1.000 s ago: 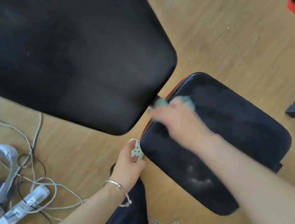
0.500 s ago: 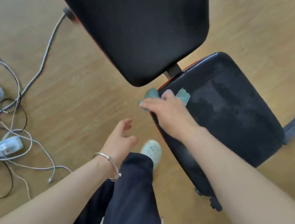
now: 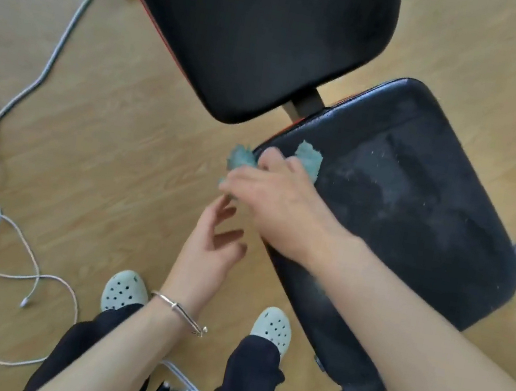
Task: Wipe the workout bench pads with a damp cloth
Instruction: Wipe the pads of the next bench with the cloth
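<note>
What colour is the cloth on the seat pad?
Teal, a blue-green; the cloth shows best in the head view.

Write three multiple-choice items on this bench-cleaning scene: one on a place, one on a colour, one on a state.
1. Where is the cloth?
A) in a bucket
B) on the seat pad, at the corner nearest the back pad
C) on the back pad

2. What colour is the cloth?
A) red
B) white
C) teal

3. What is the right hand doing?
A) hanging idle
B) holding the cloth against the seat pad
C) gripping a spray bottle

Answers:
1 B: the cloth pokes out from under the hand at that corner.
2 C: its exposed edges are teal.
3 B: the hand's fingers lie over the cloth on the pad.
</note>
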